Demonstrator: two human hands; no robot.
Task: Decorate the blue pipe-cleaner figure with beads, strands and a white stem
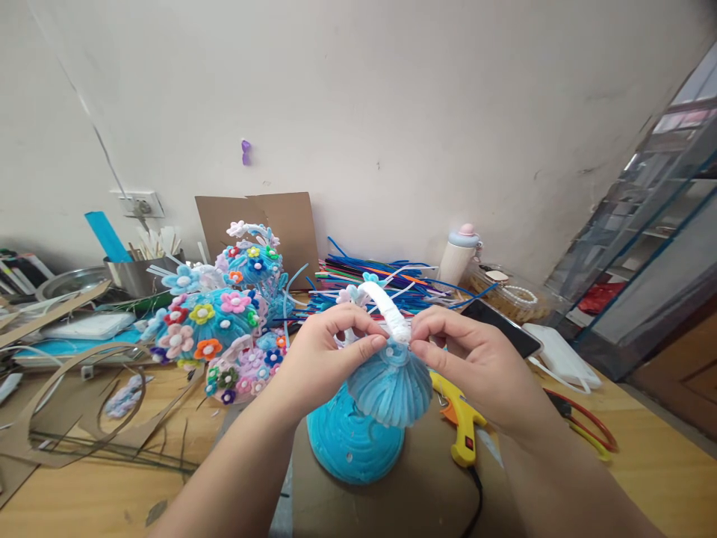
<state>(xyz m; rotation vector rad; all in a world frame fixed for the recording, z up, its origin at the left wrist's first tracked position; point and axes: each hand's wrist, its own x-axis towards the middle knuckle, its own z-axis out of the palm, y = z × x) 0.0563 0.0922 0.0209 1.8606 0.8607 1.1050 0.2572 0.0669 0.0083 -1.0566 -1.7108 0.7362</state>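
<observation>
A light-blue ribbed pipe-cleaner craft (pixel 392 385) with a thick white curved handle (pixel 385 302) stands tilted in the middle, on a wide blue coiled base (pixel 352 444). My left hand (pixel 330 359) is closed, thumb and forefinger pinching the craft's narrow neck from the left. From the right side, my right hand (pixel 476 359) pinches at the same neck, beside the handle's white end. Whatever lies between its fingertips is too small to make out. Small white and blue flowers (pixel 370 278) sit behind the handle, partly hidden by my left hand.
A yellow glue gun (pixel 462 422) lies close by my right hand. Flower-covered blue crafts (pixel 216 321) stand at left, near cardboard strips (pixel 61 381). Behind are loose pipe cleaners (pixel 364 273) and a bottle (pixel 459 254). A phone (pixel 498 329) and white power bank (pixel 563 357) lie right.
</observation>
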